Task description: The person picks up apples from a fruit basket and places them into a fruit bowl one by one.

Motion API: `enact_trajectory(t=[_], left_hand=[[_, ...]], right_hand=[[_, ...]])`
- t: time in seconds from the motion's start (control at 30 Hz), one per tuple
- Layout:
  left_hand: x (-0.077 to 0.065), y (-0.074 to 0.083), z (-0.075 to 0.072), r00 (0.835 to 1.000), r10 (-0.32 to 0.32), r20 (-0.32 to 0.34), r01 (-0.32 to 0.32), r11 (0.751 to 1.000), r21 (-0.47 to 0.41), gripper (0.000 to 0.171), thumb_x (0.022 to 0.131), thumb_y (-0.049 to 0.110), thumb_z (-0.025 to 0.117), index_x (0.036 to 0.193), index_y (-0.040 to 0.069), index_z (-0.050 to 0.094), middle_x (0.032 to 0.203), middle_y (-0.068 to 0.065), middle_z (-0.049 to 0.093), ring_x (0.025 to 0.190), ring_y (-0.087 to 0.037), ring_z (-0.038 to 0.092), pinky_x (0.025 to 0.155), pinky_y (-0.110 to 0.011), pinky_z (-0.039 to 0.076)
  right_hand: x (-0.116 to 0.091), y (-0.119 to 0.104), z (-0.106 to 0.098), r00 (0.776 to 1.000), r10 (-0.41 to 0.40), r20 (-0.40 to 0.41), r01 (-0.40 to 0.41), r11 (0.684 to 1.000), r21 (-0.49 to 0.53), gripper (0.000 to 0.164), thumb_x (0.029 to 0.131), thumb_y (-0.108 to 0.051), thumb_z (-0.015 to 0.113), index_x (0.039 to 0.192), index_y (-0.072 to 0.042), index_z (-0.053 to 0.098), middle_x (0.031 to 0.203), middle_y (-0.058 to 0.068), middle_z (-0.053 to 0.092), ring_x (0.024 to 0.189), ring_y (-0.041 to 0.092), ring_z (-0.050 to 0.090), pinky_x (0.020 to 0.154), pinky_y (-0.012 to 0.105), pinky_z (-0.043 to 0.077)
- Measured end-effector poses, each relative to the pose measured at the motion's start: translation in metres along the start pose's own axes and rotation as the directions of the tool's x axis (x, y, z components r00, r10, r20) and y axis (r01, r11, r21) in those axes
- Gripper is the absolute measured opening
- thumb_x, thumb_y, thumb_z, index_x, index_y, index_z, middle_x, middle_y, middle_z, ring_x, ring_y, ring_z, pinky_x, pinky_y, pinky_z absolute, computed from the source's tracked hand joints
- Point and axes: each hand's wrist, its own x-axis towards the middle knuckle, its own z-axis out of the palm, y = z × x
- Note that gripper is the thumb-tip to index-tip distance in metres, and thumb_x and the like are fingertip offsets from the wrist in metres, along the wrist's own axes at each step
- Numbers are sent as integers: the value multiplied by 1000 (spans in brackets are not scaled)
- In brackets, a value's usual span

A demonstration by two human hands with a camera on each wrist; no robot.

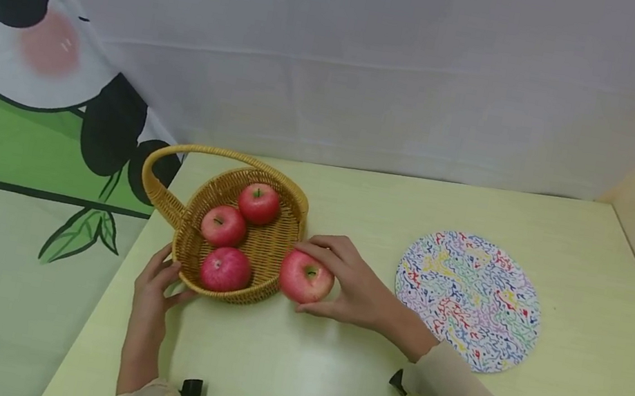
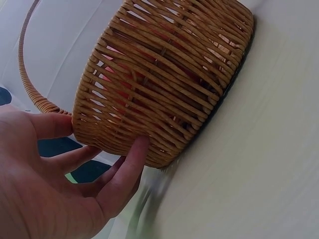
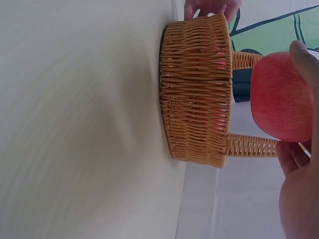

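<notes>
A red apple (image 1: pixel 306 279) is in my right hand (image 1: pixel 361 294), which grips it between fingers and thumb. It is raised beside the right rim of a round wicker basket (image 1: pixel 257 296), higher than the rim in the right wrist view. Inside the basket lie two red apples, an upper one (image 1: pixel 258 203) and a middle one (image 1: pixel 223 226), and a darker, speckled pinkish-red round fruit (image 1: pixel 226 270). My left hand (image 2: pixel 65 184) holds the basket's outer side at the lower left, its fingers and thumb spread around the woven wall.
The basket's tall arched handle (image 1: pixel 224 153) leans toward the back left. A round, multicoloured patterned mat (image 1: pixel 467 300) lies on the pale table (image 1: pixel 285 389) to the right, partly behind my right forearm. A grey cloth backdrop (image 1: pixel 372 95) rises along the table's far edge.
</notes>
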Motion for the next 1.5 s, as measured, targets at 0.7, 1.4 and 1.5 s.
enact_trajectory(t=[0.7,1.4,1.5], left_hand=[[-1,-1,0,1000,-26,-8,26,1000,16,50,111,29,45,161,27,40,148,5,48,118,-7,57,77,-21,63],[-4,4,1,1000,-27,-7,27,1000,8,51,111,29,46,161,27,39,148,4,48,118,-9,57,78,-22,63],[-3,4,0,1000,-29,-11,29,999,16,51,111,30,45,161,28,39,144,6,49,118,-9,57,78,-22,63]], right_hand=[[-69,1,-43,969,184,-164,-199,977,-80,92,65,-27,102,144,-13,56,144,7,52,132,24,50,90,41,63],[-106,10,-78,878,231,-418,-311,941,-132,103,58,0,101,149,-3,52,150,18,53,140,10,46,100,2,42],[-108,12,-80,856,237,-459,-322,939,-117,105,57,3,100,151,-2,51,150,18,56,141,8,47,102,3,42]])
